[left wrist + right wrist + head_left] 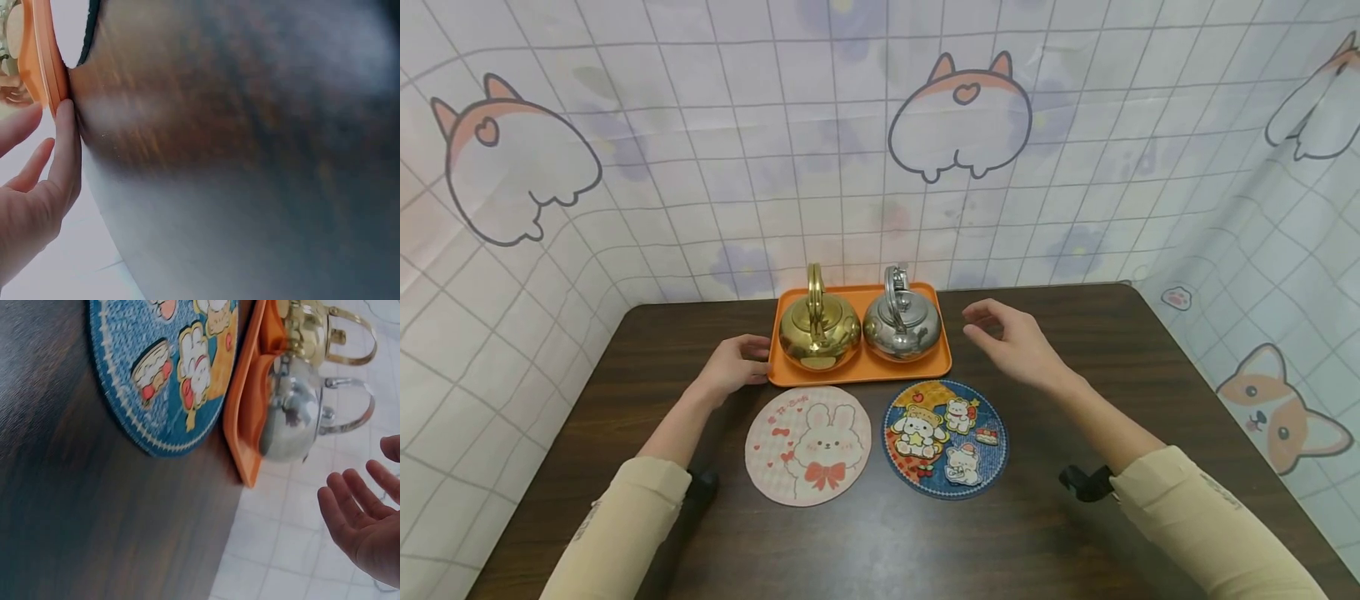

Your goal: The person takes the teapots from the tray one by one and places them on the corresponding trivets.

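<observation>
An orange tray (pixel 850 373) holds a gold kettle (pixel 820 333) on its left and a silver kettle (pixel 901 327) on its right, both handles upright. My left hand (pixel 730 365) is at the tray's left edge; in the left wrist view the fingers (pixel 65 125) touch the tray's rim (pixel 55 69). To the right of the tray, my right hand (pixel 1018 343) hovers with fingers apart, touching nothing. The right wrist view shows that hand (pixel 365 519) a short way from the silver kettle (pixel 294 409).
A pink round mat (pixel 808 446) with a rabbit lies in front of the tray's left part, and a blue round mat (pixel 945 439) lies to its right. Behind the dark wooden table (pixel 880 550) hangs a white checked cloth (pixel 737 150) with cartoon animals.
</observation>
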`<action>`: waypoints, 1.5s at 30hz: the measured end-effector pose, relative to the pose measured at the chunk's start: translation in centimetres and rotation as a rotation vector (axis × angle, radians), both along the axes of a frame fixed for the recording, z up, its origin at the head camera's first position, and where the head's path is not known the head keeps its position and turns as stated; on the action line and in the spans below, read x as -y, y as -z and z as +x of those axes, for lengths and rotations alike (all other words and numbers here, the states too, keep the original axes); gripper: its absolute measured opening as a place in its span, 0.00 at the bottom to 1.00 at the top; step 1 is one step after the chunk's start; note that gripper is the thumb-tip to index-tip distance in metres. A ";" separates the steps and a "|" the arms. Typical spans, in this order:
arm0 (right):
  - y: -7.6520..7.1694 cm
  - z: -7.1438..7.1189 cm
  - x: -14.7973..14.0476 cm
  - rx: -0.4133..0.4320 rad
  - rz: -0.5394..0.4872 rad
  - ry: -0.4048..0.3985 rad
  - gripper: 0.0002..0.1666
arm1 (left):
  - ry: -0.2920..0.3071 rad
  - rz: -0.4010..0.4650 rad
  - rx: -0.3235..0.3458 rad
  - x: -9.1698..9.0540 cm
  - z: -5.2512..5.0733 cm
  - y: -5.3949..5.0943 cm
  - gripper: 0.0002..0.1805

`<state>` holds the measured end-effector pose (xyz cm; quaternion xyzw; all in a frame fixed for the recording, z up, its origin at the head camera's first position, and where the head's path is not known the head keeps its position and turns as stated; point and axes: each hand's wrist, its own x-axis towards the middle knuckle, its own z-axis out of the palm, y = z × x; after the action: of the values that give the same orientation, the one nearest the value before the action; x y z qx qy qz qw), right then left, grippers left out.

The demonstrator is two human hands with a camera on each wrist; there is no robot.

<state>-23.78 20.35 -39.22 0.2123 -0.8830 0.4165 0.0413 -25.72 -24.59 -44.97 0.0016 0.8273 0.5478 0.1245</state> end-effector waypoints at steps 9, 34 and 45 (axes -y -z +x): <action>-0.9 0.0 2.0 0.003 -0.004 -0.045 0.18 | 0.029 -0.011 0.030 0.1 -0.5 0.1 0.34; -1.7 -1.1 8.6 0.081 -0.080 -0.198 0.20 | 0.062 -0.015 0.147 0.6 -1.9 -0.5 0.35; -1.0 -2.5 11.6 0.069 -0.145 -0.287 0.20 | 0.053 0.010 0.201 0.6 -2.2 -0.9 0.36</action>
<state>-26.28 8.72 -38.22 0.3185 -0.8120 0.4879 -0.0339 -27.92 -25.15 -44.09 -0.0308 0.8077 0.5457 0.2212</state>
